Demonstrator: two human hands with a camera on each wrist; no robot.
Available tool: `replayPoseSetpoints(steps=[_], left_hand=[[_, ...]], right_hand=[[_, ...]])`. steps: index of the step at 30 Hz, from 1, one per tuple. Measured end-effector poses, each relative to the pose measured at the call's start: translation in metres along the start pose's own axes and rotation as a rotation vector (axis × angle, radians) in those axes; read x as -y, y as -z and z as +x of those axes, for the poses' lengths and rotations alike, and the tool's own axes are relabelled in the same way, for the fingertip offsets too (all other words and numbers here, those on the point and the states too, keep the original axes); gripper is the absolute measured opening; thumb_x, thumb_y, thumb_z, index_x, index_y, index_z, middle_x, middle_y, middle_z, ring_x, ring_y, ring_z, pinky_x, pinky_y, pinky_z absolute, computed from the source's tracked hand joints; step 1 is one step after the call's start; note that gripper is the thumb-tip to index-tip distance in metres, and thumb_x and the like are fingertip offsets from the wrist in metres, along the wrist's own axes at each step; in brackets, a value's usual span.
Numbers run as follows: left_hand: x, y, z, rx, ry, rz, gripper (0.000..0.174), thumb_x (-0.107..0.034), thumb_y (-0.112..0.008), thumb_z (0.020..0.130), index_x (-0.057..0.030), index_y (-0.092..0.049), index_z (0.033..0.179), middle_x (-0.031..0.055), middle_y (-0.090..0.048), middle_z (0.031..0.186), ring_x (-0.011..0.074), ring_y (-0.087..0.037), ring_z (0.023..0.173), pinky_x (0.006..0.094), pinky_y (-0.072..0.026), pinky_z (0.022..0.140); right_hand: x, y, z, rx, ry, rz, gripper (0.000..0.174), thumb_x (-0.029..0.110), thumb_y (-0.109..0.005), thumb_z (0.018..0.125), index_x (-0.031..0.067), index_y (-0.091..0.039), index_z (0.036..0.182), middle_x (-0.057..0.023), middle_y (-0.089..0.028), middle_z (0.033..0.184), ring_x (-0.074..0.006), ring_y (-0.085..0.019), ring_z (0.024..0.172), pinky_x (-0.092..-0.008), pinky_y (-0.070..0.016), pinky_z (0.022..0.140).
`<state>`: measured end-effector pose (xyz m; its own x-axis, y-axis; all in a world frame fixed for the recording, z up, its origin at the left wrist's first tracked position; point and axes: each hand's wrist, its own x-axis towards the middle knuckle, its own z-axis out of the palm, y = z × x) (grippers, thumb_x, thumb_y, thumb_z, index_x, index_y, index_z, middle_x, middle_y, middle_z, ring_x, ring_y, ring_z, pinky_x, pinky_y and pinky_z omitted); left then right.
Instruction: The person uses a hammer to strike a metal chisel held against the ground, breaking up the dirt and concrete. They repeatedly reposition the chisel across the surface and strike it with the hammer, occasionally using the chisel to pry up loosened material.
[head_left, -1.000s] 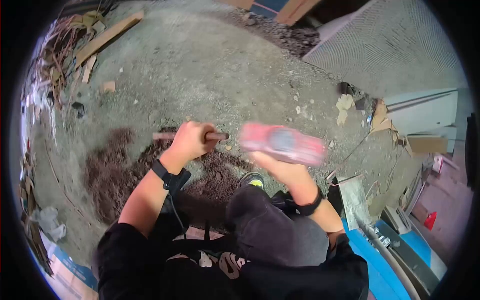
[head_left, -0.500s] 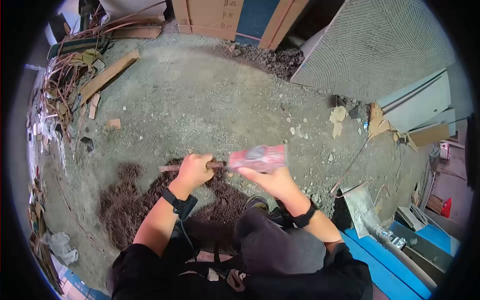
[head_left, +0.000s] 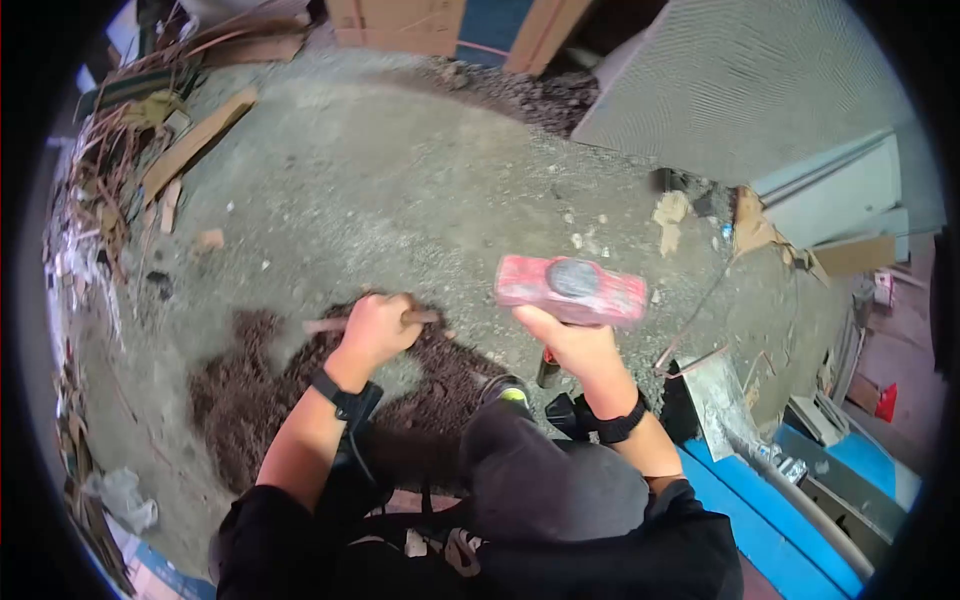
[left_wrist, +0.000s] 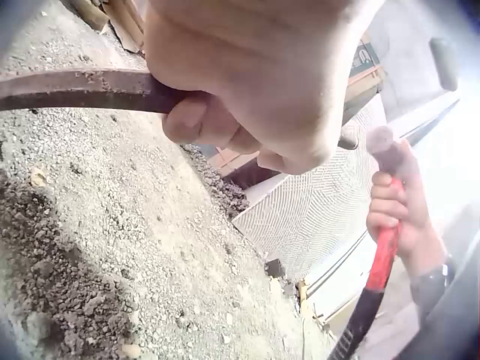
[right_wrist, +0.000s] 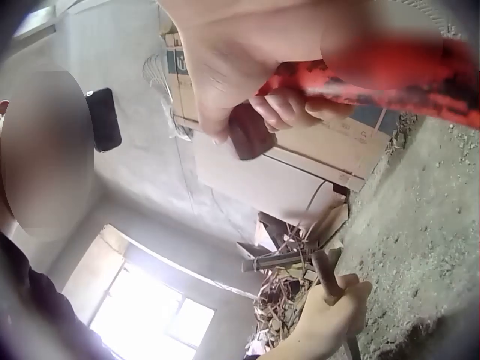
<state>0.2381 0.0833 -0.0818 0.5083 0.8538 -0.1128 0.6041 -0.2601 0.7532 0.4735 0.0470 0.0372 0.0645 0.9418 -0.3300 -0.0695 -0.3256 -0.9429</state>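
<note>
My left hand (head_left: 378,328) grips a rusty metal chisel (left_wrist: 82,88) around its shaft. In the head view the chisel lies nearly level over dark loose soil (head_left: 440,385), its struck end poking out to the right of the fist. My right hand (head_left: 582,348) holds a hammer with a worn red head (head_left: 615,293) and a red and black handle (left_wrist: 382,262). The hammer head is raised to the right of the chisel, with a gap between them. In the right wrist view, the left hand (right_wrist: 330,319) is below the hammer, fingers wrapped round the chisel.
Grey gritty ground (head_left: 400,170) spreads ahead. A wooden board (head_left: 200,145) and tangled scraps lie at the left. A ridged panel (head_left: 760,90) leans at the upper right, near cardboard boxes (head_left: 400,25). Blue boards (head_left: 760,520) and a metal plate (head_left: 712,410) are at the lower right.
The hammer swung left to the chisel's end half a second ago, and is now back up to the right, apart from it. The left hand keeps its grip on the chisel.
</note>
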Motion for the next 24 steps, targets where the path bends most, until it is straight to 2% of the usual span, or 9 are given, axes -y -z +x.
replayPoseSetpoints(steps=[3, 6, 10, 12, 13, 14, 18, 21, 24], left_hand=[[-0.012, 0.003, -0.004, 0.096, 0.095, 0.109, 0.011, -0.01, -0.063, 0.062, -0.0056, -0.057, 0.069, 0.0153, -0.058, 0.064, 0.0349, -0.059, 0.062, 0.0386, -0.0473, 0.055], [-0.005, -0.001, 0.004, 0.054, -0.011, 0.057, 0.012, -0.017, -0.066, 0.064, -0.0108, -0.058, 0.069, 0.0118, -0.059, 0.061, 0.033, -0.06, 0.061, 0.0412, -0.0485, 0.054], [-0.013, 0.001, 0.0, 0.063, 0.019, 0.094, 0.013, -0.018, -0.066, 0.065, -0.0083, -0.057, 0.067, 0.0127, -0.057, 0.059, 0.0339, -0.058, 0.058, 0.0399, -0.0467, 0.051], [-0.01, -0.013, -0.006, 0.119, 0.019, 0.113, 0.012, -0.021, -0.066, 0.066, -0.0113, -0.059, 0.068, 0.0105, -0.058, 0.059, 0.0311, -0.059, 0.058, 0.0404, -0.0477, 0.052], [-0.01, -0.02, -0.012, 0.148, 0.006, 0.125, 0.012, -0.022, -0.065, 0.066, -0.0119, -0.06, 0.069, 0.0098, -0.059, 0.059, 0.03, -0.06, 0.058, 0.04, -0.0481, 0.053], [-0.009, -0.028, -0.016, 0.177, -0.007, 0.135, 0.012, -0.023, -0.065, 0.066, -0.0126, -0.06, 0.07, 0.0092, -0.06, 0.059, 0.029, -0.061, 0.058, 0.0396, -0.0485, 0.053], [-0.009, -0.055, -0.03, 0.372, 0.038, 0.264, 0.016, -0.023, -0.063, 0.067, -0.0102, -0.062, 0.076, 0.009, -0.061, 0.06, 0.0269, -0.062, 0.057, 0.0381, -0.0489, 0.052], [-0.013, -0.056, -0.047, 0.344, -0.012, 0.191, 0.015, -0.022, -0.062, 0.069, -0.0082, -0.06, 0.074, 0.0089, -0.06, 0.057, 0.0269, -0.062, 0.054, 0.0377, -0.0484, 0.049], [-0.025, -0.041, -0.049, 0.272, 0.093, 0.217, 0.017, -0.023, -0.062, 0.07, -0.0061, -0.059, 0.074, 0.0102, -0.06, 0.057, 0.0281, -0.061, 0.054, 0.0381, -0.0479, 0.048]], right_hand=[[-0.025, -0.023, -0.002, 0.166, -0.03, -0.16, 0.029, 0.015, -0.073, 0.073, 0.0027, -0.062, 0.097, -0.0032, -0.064, 0.086, -0.01, -0.058, 0.079, -0.027, -0.0476, 0.07], [-0.028, -0.014, 0.003, 0.264, -0.05, -0.315, 0.031, 0.017, -0.075, 0.071, 0.0029, -0.062, 0.095, -0.0027, -0.064, 0.085, -0.0101, -0.057, 0.079, -0.0268, -0.0471, 0.071], [-0.038, -0.001, -0.006, 0.021, -0.105, -0.045, 0.031, 0.013, -0.073, 0.073, 0.0009, -0.06, 0.098, -0.0044, -0.063, 0.092, -0.0124, -0.058, 0.085, -0.0277, -0.0467, 0.076], [-0.048, 0.007, -0.001, -0.104, -0.107, -0.026, 0.025, 0.016, -0.067, 0.078, 0.0016, -0.061, 0.098, -0.0021, -0.062, 0.083, -0.0098, -0.057, 0.073, -0.024, -0.0459, 0.064], [-0.05, 0.014, -0.001, -0.148, -0.299, 0.023, 0.02, 0.016, -0.066, 0.079, 0.0042, -0.061, 0.095, 0.0028, -0.055, 0.069, -0.0044, -0.047, 0.055, -0.0199, -0.0357, 0.047], [-0.057, 0.01, 0.002, -0.205, -0.239, 0.047, 0.018, 0.017, -0.066, 0.08, 0.0058, -0.061, 0.092, 0.0066, -0.048, 0.063, -0.0016, -0.036, 0.047, -0.0195, -0.0248, 0.041], [-0.086, 0.01, -0.004, -0.203, -0.355, 0.014, 0.017, 0.018, -0.066, 0.08, 0.0056, -0.06, 0.091, 0.0066, -0.049, 0.064, -0.0021, -0.037, 0.047, -0.0193, -0.0262, 0.042], [-0.103, 0.006, -0.008, -0.144, -0.425, -0.112, 0.019, 0.019, -0.067, 0.08, 0.0054, -0.06, 0.091, 0.0067, -0.049, 0.063, -0.0021, -0.037, 0.047, -0.0193, -0.0259, 0.041], [-0.114, 0.003, -0.009, -0.083, -0.476, -0.184, 0.021, 0.021, -0.068, 0.079, 0.0054, -0.06, 0.091, 0.0068, -0.049, 0.062, -0.0019, -0.037, 0.047, -0.0196, -0.0262, 0.041]])
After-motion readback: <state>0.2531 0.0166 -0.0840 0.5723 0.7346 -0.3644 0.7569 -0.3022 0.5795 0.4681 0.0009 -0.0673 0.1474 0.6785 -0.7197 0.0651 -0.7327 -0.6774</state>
